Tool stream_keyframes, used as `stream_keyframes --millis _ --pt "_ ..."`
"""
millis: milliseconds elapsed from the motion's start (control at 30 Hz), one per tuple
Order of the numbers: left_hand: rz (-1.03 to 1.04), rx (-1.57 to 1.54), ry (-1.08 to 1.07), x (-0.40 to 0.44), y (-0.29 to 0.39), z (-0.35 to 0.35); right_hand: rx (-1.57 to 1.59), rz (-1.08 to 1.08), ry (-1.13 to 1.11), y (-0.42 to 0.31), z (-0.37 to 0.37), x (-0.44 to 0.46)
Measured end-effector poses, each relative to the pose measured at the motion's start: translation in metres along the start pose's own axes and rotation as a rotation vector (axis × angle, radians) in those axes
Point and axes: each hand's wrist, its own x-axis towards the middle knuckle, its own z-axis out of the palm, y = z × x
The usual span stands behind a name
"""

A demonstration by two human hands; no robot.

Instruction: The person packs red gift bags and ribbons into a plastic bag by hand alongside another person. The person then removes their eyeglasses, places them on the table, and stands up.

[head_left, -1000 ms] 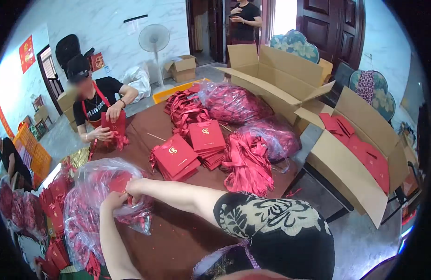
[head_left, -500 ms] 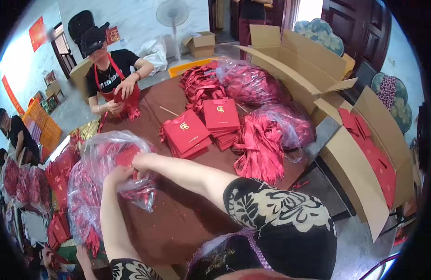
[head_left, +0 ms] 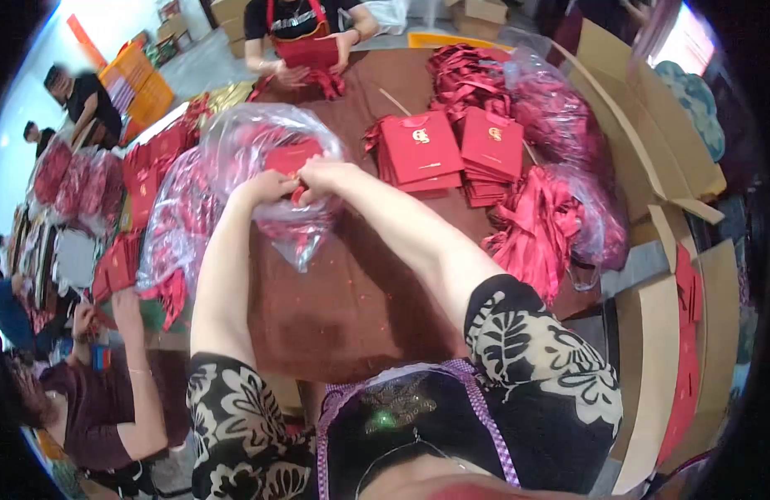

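Both my hands meet at the mouth of a clear plastic bag (head_left: 226, 125) full of red bags and ribbons. My left hand (head_left: 271, 187) has its fingers closed at the lower edge of a red paper bag (head_left: 291, 157). Right beside it, my right hand (head_left: 320, 177) pinches the same edge, with a bit of red ribbon between the two hands. The fingertips are partly hidden. To the right lie two stacks of red paper bags with gold print, one (head_left: 420, 150) nearer and one (head_left: 491, 150) farther right. A heap of red ribbons (head_left: 535, 229) lies beside them.
Across the brown table (head_left: 351, 308) a person in a red apron (head_left: 297, 18) holds a red bag. Another person (head_left: 93, 408) is at the lower left. Open cardboard boxes (head_left: 647, 358) stand on the right, and more filled plastic bags (head_left: 560, 100) lie at the back right.
The view has swung left and downward, so the table and stacks appear farther right and higher. My hands remain together at the plastic bag. The person at the lower left is now more visible.
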Motion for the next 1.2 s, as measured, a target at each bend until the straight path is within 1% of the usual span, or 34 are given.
stream_keyframes --millis 100,167,267,333,400,500,733,900,1000,1200 --pt "-0.012 -0.054 -0.003 0.003 -0.004 0.003 -0.022 -0.045 0.057 0.005 0.006 0.003" --pt "-0.029 -0.045 -0.017 -0.003 0.006 -0.002 -0.039 -0.022 0.067 0.005 0.008 0.003" --pt "-0.044 -0.054 -0.034 -0.001 0.002 0.000 -0.030 -0.011 0.060 0.004 0.007 0.003" --pt "-0.063 -0.042 -0.001 -0.003 0.002 0.001 0.003 -0.021 0.036 0.004 0.005 -0.001" --pt "-0.014 -0.025 -0.012 -0.003 0.002 0.001 -0.021 -0.008 0.028 0.002 0.003 -0.001" --pt "-0.056 -0.046 -0.006 -0.005 0.004 0.001 -0.033 0.008 0.016 0.000 0.002 0.000" --pt "-0.052 -0.074 0.007 -0.008 0.010 -0.002 -0.025 -0.014 0.024 0.002 0.005 0.001" --pt "-0.095 -0.084 0.016 -0.007 0.009 0.000 -0.024 -0.009 0.018 0.001 0.002 -0.003" --pt "-0.100 -0.046 0.008 -0.008 0.010 -0.002 -0.022 -0.010 0.010 0.001 0.001 -0.003" --pt "-0.091 -0.098 -0.050 -0.009 0.013 -0.006 -0.054 0.029 -0.006 -0.002 0.001 -0.002"
